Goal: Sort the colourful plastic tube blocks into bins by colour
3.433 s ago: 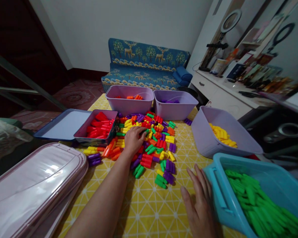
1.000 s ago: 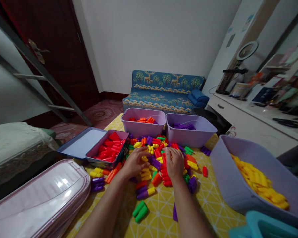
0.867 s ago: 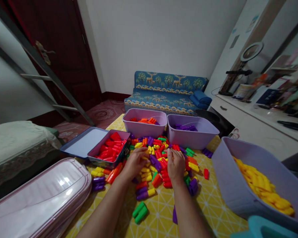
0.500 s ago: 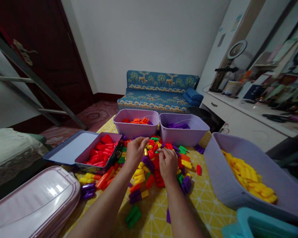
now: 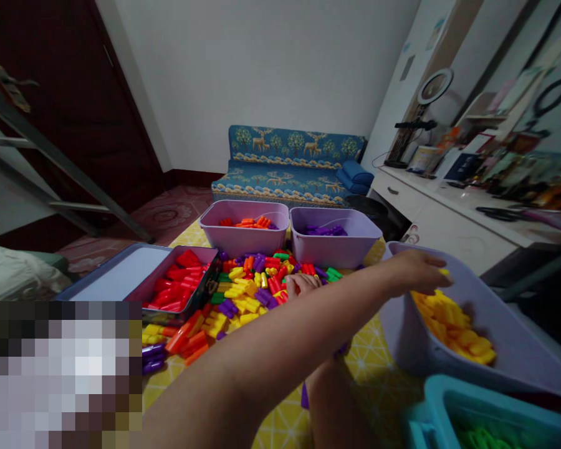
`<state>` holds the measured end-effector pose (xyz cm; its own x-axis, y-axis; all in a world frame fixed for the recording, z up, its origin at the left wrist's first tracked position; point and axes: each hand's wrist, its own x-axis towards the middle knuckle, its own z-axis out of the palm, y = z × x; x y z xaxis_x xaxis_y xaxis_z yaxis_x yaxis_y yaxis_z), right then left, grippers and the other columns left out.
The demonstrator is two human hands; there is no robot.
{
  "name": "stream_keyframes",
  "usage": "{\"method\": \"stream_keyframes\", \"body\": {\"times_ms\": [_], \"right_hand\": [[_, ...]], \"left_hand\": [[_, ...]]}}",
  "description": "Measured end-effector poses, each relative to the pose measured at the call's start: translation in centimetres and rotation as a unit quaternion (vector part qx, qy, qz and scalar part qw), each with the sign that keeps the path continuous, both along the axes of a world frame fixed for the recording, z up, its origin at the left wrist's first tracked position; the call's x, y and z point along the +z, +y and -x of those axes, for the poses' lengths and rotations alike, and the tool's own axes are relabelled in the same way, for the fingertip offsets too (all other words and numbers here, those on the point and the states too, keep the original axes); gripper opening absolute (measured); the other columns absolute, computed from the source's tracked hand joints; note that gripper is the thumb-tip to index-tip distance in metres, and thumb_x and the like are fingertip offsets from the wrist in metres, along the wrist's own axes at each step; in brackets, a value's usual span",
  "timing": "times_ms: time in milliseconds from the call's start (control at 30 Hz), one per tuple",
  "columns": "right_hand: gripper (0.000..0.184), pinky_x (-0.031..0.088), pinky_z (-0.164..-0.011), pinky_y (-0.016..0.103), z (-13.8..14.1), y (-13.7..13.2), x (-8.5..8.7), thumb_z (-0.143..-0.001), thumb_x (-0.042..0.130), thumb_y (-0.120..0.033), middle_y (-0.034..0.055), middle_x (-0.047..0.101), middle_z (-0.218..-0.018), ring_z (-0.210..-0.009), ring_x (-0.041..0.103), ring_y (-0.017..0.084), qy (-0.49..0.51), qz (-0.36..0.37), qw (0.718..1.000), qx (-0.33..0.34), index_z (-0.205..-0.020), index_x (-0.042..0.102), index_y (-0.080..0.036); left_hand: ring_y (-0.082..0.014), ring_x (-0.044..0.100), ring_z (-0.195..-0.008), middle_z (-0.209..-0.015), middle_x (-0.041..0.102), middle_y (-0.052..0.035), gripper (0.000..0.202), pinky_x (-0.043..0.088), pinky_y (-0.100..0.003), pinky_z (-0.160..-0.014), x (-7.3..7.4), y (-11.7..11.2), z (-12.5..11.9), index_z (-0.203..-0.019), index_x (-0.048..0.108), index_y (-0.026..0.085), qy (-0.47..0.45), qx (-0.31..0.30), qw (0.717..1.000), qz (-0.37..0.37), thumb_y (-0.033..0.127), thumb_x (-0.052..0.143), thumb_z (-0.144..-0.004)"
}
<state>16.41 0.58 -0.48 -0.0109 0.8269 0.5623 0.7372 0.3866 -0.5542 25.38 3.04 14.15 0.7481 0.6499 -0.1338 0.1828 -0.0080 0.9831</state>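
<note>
My left hand (image 5: 418, 272) is stretched across to the right, over the rim of a lavender bin (image 5: 395, 324) of yellow blocks (image 5: 453, 327). A bit of a yellow block (image 5: 444, 272) shows at its fingertips. Below the left forearm, my right hand (image 5: 303, 284) rests on the mixed pile of plastic blocks (image 5: 247, 290), its fingers curled among red and yellow pieces. The left forearm hides part of that hand and the pile, so I cannot make out what the right fingers hold.
Two lavender bins stand behind the pile, one with orange blocks (image 5: 245, 222), one with purple blocks (image 5: 325, 231). An open tin (image 5: 206, 287) of red blocks is left. A turquoise bin (image 5: 442, 399) with green pieces sits front right. Yellow patterned cloth (image 5: 364, 374) covers the table.
My left hand has swung from above the pile across to the yellow-block bin at the right, crossing over my right arm. My right hand stays at the pile. The view has shifted slightly.
</note>
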Motion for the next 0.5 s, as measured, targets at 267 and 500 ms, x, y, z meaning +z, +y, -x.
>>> {"method": "stream_keyframes", "body": {"times_ms": [267,500], "right_hand": [[0.024,0.046,-0.086,0.034,0.4,0.9,-0.1,-0.089,0.047,-0.027,0.0044,0.071,-0.086,-0.085,0.062,0.019,-0.012,-0.013,0.999,-0.031,-0.084,0.07,-0.021],[0.027,0.043,-0.091,0.034,0.9,0.8,-0.1,-0.09,0.047,-0.029,0.0074,0.071,-0.087,-0.089,0.06,0.019,-0.008,-0.037,0.996,-0.077,-0.082,0.071,-0.017]], "left_hand": [[-0.0199,0.064,-0.103,-0.114,0.069,-0.0071,0.036,0.05,-0.033,-0.093,-2.1,-1.5,6.3,-0.12,0.064,0.019,-0.08,0.126,0.959,-0.24,0.024,0.058,-0.085],[-0.0256,0.059,-0.105,-0.108,0.067,-0.0107,0.027,0.044,-0.043,-0.098,-10.2,-1.8,23.7,-0.105,0.069,0.018,0.174,0.453,0.786,-0.382,0.016,0.055,-0.082]]}}
